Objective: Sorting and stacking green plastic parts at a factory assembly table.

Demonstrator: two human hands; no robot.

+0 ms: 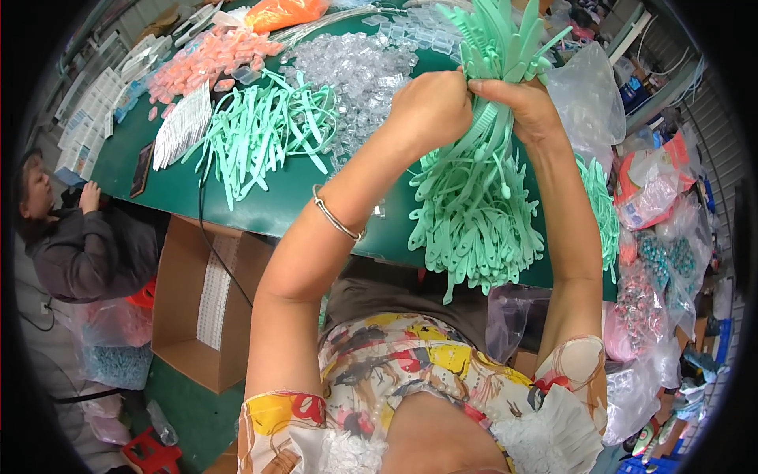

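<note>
A thick bundle of mint-green plastic straps (478,221) spans the right part of the green table, its flat ends toward me and more strips fanning up at the top. My right hand (527,107) is closed around the upper bundle, thumb across the front. Pressed against the bundle's left side, my left hand (430,110) is curled into a fist; its fingertips are hidden, and what they pinch I cannot make out. Left of my left forearm lies a loose heap of similar green straps (264,130). More green straps (598,201) show past my right forearm.
Small clear plastic pieces (347,71) heap up mid-table, with orange pieces (213,59) and white cards (185,126) to their left. A co-worker (87,237) is at the table's left end. An open cardboard box (175,316) stands below; filled bags (639,300) crowd the right.
</note>
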